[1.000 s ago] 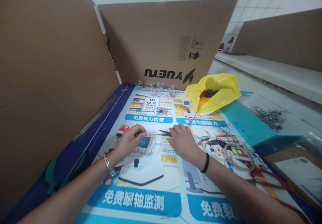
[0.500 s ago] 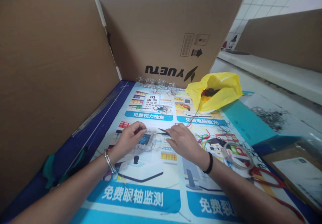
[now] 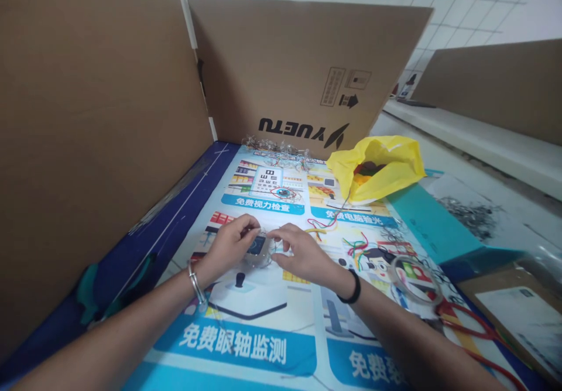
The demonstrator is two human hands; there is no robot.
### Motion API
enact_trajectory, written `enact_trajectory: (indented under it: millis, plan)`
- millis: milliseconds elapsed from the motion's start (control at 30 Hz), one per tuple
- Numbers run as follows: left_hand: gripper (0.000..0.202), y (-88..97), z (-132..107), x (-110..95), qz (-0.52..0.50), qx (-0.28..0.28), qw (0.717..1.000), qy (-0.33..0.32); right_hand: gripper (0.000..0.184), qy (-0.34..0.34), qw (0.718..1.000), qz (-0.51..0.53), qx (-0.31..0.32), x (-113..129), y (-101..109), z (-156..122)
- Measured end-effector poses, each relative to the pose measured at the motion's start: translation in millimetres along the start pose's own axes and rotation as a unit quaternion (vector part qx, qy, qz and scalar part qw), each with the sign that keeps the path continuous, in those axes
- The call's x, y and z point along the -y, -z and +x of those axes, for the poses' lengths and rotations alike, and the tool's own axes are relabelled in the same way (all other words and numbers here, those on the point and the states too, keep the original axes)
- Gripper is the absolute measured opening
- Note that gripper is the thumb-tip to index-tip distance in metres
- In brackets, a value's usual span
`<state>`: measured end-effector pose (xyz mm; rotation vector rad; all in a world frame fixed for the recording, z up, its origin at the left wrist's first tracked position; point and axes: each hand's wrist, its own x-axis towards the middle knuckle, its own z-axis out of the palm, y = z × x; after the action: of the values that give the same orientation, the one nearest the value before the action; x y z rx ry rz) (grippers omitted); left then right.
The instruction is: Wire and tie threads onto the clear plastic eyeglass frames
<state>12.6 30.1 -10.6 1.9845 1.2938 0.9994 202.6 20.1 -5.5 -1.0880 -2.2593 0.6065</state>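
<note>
My left hand [image 3: 235, 242] is closed in a pinch on thin wire [image 3: 259, 262], whose fine, pale loops hang below the fingertips over the printed sheet. Facing it from the right, my right hand [image 3: 301, 253] reaches to the same wire, index finger bent forward and thumb apart. Whether its fingertips touch the wire is too fine to tell. Red and yellow cords [image 3: 322, 224] lie just beyond the right hand, and more coloured cords [image 3: 357, 247] lie to its right.
Cardboard panels [image 3: 281, 57] wall the left and back. A tangle of thin wire [image 3: 281, 150] lies along the back. To the right are a yellow bag [image 3: 390, 174], a clear tape roll [image 3: 415, 280], red-handled scissors [image 3: 472, 321] and a pile of dark wire pieces [image 3: 469, 215].
The dark pointed tool in my right hand is no longer seen there. That hand has moved left, close to the left fingertips, while the left hand keeps its pinch on the wire.
</note>
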Motion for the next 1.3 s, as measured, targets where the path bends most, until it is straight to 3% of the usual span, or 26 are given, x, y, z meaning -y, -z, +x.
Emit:
enact_trajectory:
  millis: [100,200,367,533,733,900,1133,1200,1300]
  plan:
    - [0.008,1.1,1,-3,-0.008,0.012,1.0,0.002,0.022,-0.006,1.0,-0.012,-0.028,1,-4,2]
    - [0.011,7.1,3,-7,-0.047,0.076,0.996,0.014,0.013,-0.015,0.998,-0.023,-0.056,1,-7,5]
    - [0.017,23.3,9,-10,-0.12,0.208,0.97,0.03,0.019,-0.042,0.995,-0.009,-0.087,-2,-8,6]
    - [0.019,31.2,9,-12,-0.137,0.24,0.96,0.03,0.034,-0.05,0.995,0.006,-0.081,-9,-8,4]
    - [0.018,30.0,9,-19,0.0,0.219,0.975,-0.03,0.034,-0.018,0.998,-0.014,-0.065,-11,-9,2]
    - [0.028,26.3,7,-25,0.13,0.216,0.963,-0.096,0.037,0.003,0.998,-0.039,-0.055,-11,-12,2]
    - [0.02,18.8,16,-32,0.269,0.252,0.925,-0.088,0.033,0.043,0.997,-0.029,-0.054,-8,-11,2]
    - [0.019,18.0,22,-34,0.279,0.297,0.909,-0.081,0.032,0.045,0.997,-0.021,-0.054,-8,-10,2]
    - [0.019,19.6,30,-36,0.252,0.307,0.916,-0.056,0.034,0.023,0.998,-0.019,-0.051,-11,-9,1]
